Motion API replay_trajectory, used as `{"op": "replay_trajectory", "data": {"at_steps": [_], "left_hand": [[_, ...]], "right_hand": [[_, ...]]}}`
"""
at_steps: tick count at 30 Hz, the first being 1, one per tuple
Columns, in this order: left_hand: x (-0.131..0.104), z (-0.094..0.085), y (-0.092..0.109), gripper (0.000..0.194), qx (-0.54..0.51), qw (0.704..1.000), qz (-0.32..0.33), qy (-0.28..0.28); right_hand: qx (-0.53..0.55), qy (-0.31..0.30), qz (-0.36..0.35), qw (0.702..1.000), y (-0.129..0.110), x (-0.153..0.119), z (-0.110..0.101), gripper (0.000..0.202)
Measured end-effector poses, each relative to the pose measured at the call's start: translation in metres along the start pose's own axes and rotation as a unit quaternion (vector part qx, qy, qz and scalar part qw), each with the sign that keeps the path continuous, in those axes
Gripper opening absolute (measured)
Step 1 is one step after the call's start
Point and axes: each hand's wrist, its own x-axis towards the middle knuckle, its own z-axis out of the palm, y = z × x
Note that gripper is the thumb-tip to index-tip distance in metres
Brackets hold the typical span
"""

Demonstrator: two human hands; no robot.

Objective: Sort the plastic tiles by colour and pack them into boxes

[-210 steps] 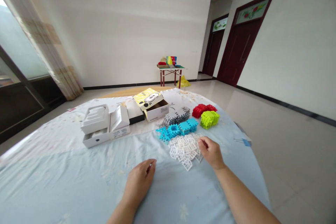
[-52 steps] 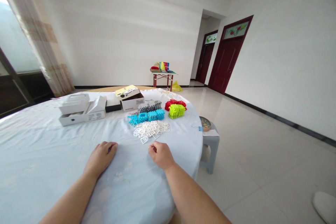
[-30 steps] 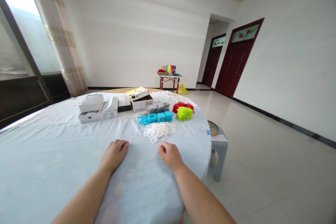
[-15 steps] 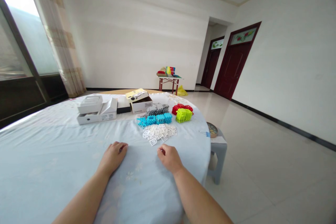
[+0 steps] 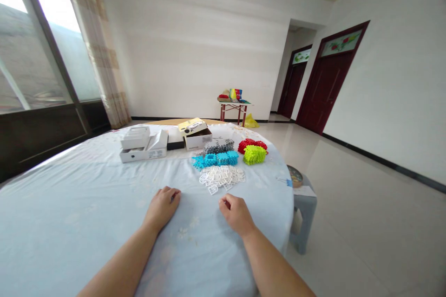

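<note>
My left hand (image 5: 163,205) rests on the pale blue tablecloth (image 5: 104,222) with its fingers curled in, and nothing shows in it. To its right, my right hand (image 5: 237,211) lies in a loose fist, also with nothing visible in it. Just beyond the right hand is a loose pile of white plastic lattice pieces (image 5: 221,176). Behind that pile sit blue interlocking pieces (image 5: 223,158) and a grey stack (image 5: 223,145). A lime green stack (image 5: 254,154) stands in front of red pieces (image 5: 248,145) at the right. Neither hand touches any of these.
White boxes (image 5: 158,145) stand at the table's far left, beside a black-and-white box (image 5: 175,140) and a box with a tilted yellow lid (image 5: 193,126). A grey stool (image 5: 304,213) holding a round tin (image 5: 295,177) is by the right edge. A small table (image 5: 237,103) stands against the wall.
The camera has turned slightly left, so the whole scene sits further right in the picture. Both hands stay in place on the cloth, and the pieces have not moved.
</note>
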Motion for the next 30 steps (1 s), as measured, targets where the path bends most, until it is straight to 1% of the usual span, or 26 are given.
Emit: {"op": "replay_trajectory", "data": {"at_steps": [3, 11, 16, 19, 22, 24, 26, 28, 30], "left_hand": [[0.000, -0.003, 0.004, 0.035, 0.014, 1.000, -0.008, -0.012], [0.015, -0.016, 0.001, 0.031, 0.019, 0.995, -0.002, -0.094], [0.027, -0.015, -0.003, 0.028, 0.015, 0.993, -0.017, -0.113], [0.039, -0.012, -0.010, 0.028, 0.010, 0.994, -0.008, -0.108], [0.063, -0.011, -0.018, 0.030, 0.010, 0.997, 0.006, -0.074], [0.086, -0.010, -0.023, 0.032, 0.020, 0.999, 0.000, -0.042], [0.113, -0.008, -0.027, 0.034, 0.032, 0.999, -0.013, -0.014], [0.140, -0.004, -0.031, 0.037, 0.047, 0.999, -0.026, 0.001], [0.164, 0.002, -0.038, 0.039, 0.061, 0.998, -0.031, 0.003]], "right_hand": [[0.015, -0.015, -0.006, 1.000, 0.001, -0.002, -0.001, 0.028], [0.054, -0.065, -0.002, 0.996, -0.004, -0.008, -0.002, 0.030], [0.065, -0.082, 0.018, 0.994, -0.006, -0.014, -0.005, 0.032], [0.061, -0.103, 0.012, 0.993, -0.012, -0.008, -0.006, 0.030], [0.052, -0.118, -0.026, 0.991, -0.026, 0.010, -0.005, 0.027], [0.049, -0.121, -0.054, 0.990, -0.037, 0.026, 0.000, 0.025], [0.054, -0.120, -0.068, 0.989, -0.044, 0.038, 0.010, 0.025], [0.058, -0.118, -0.069, 0.989, -0.045, 0.046, 0.022, 0.025], [0.052, -0.133, -0.073, 0.987, -0.040, 0.048, 0.033, 0.024]]}}
